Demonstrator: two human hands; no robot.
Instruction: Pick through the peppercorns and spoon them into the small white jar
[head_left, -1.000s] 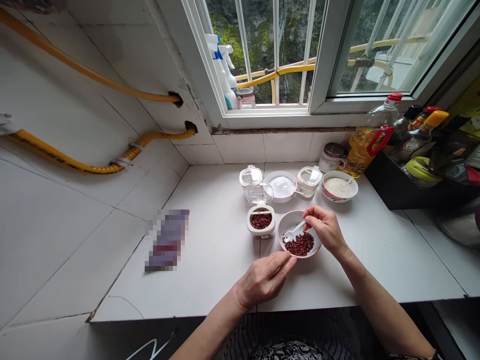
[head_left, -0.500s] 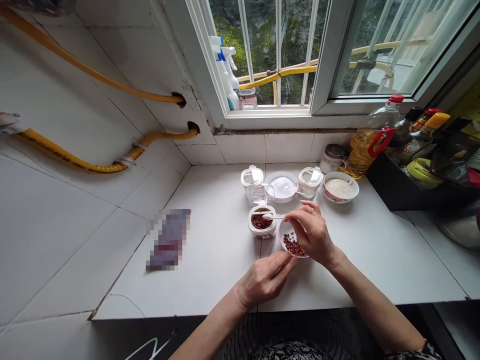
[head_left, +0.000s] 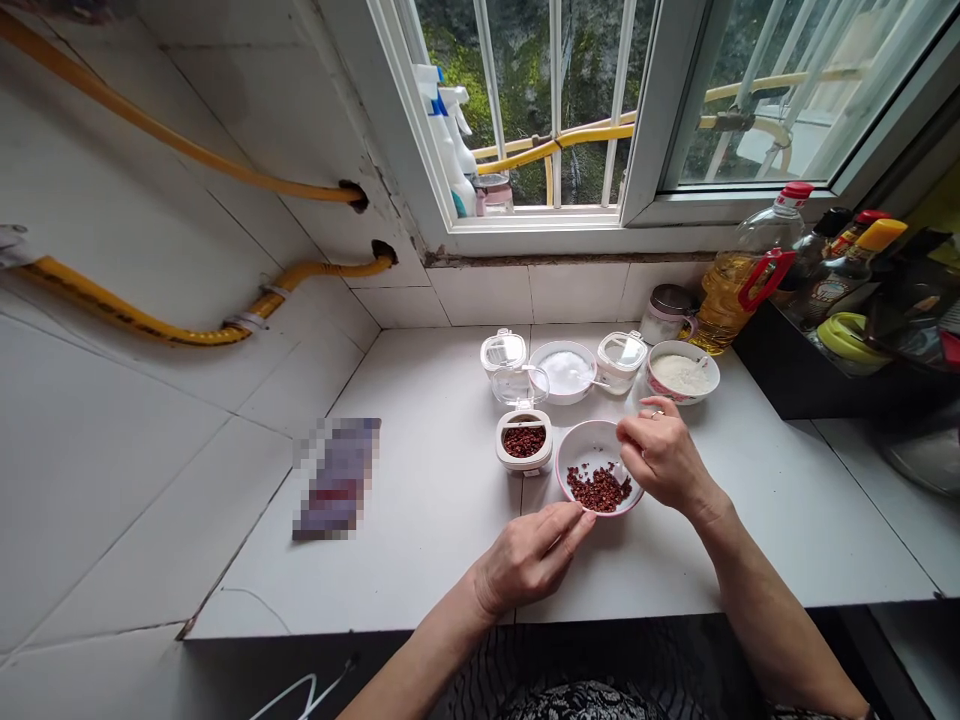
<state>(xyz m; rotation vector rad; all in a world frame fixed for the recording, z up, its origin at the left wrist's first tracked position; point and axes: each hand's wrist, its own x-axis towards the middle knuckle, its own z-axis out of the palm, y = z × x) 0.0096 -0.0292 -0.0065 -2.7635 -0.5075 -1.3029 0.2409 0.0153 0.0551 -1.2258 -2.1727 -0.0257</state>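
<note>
A white bowl with a pink rim [head_left: 592, 440] holds dark red peppercorn-like grains [head_left: 600, 489] near its front side. My left hand [head_left: 529, 562] pinches the bowl's front left rim. My right hand [head_left: 666, 455] is closed over the bowl's right side, holding a small white spoon [head_left: 619, 473] whose tip is among the grains. Left of the bowl stands a white seasoning jar [head_left: 523, 460], its clear lid raised, with the same red grains inside.
Behind are two more lidded jars [head_left: 504, 352] [head_left: 621, 362], a bowl of white crystals [head_left: 564, 374] and a flowered bowl of pale powder [head_left: 683, 374]. An oil bottle [head_left: 724, 290] and a black box [head_left: 810, 385] stand right. A blurred packet [head_left: 337, 480] lies left.
My right hand has moved right with the spoon, from over the seasoning jar to the bowl's right side. The spoon now dips into the grains. My left hand stays on the rim.
</note>
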